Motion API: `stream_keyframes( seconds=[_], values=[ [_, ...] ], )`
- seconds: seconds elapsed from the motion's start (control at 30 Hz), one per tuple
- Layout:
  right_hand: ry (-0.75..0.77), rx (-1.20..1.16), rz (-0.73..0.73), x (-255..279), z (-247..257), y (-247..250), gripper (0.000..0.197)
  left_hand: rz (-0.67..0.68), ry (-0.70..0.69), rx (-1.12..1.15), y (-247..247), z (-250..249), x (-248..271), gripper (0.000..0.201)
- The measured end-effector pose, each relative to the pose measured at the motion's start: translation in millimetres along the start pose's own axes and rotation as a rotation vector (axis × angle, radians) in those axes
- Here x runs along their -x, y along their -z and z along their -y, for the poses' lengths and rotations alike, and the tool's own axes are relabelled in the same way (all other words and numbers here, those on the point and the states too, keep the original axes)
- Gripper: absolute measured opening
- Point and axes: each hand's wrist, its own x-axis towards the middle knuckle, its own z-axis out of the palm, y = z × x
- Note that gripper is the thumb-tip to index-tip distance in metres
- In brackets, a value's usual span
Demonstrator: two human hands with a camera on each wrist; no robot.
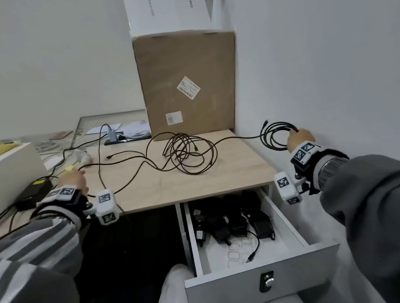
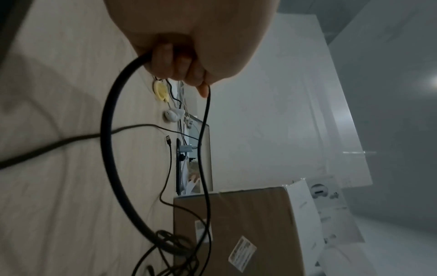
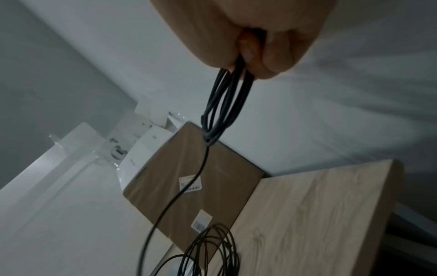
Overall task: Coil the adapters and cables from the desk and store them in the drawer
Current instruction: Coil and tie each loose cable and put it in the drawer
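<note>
Two hands work one black cable [image 1: 241, 137] above the wooden desk [image 1: 238, 167]. The right hand [image 1: 299, 140], raised off the desk's right edge near the wall, has its fingers [image 3: 250, 50] curled tight round a bundle of several loops [image 1: 275, 135] — the right wrist view shows the strands pressed together between fingers and palm. From those loops the cable runs leftward over the desk top, through a loose tangle of cable [image 1: 187, 152] lying just in front of the cardboard box [image 1: 186, 85].

The left hand [image 1: 73, 180] sits over the desk's left part; in the left wrist view its fingers [image 2: 165, 61] are curled round a black cable [image 2: 111, 130], which arcs out of the fist in a wide loop, with another strand pinched at a fingertip. Just beyond that hand on the desk lie a yellow round item [image 2: 160, 91] and a small white item [image 2: 172, 114].

Under the desk's right front edge the white drawer [image 1: 260, 287] stands pulled out — several black adapters [image 1: 233, 222] lie at its back, one loose plug end [image 1: 249, 258] nearer its front. A black power brick [image 1: 33, 193] rests at the desk's left, beside the left wrist.
</note>
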Motion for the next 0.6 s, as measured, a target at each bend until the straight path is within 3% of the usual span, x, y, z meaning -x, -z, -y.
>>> stream_keyframes(
  seconds=[0.2, 0.33, 0.47, 0.6],
  values=[
    [0.04, 0.012, 0.068, 15, 26, -38, 0.041, 0.113, -0.027, 0.129, -43, -8, 27, 0.033],
    [0.097, -0.007, 0.102, 23, 32, -50, 0.04, 0.228, -0.042, 0.057, -55, -9, 38, 0.019],
    [0.152, -0.034, 0.144, 33, 37, -57, 0.038, 0.228, -0.084, 0.053, -63, -15, 52, 0.011],
    [0.284, -0.083, 0.197, 44, 42, -66, 0.026, 0.329, -0.176, 0.039, -77, -25, 74, 0.014]
  ],
)
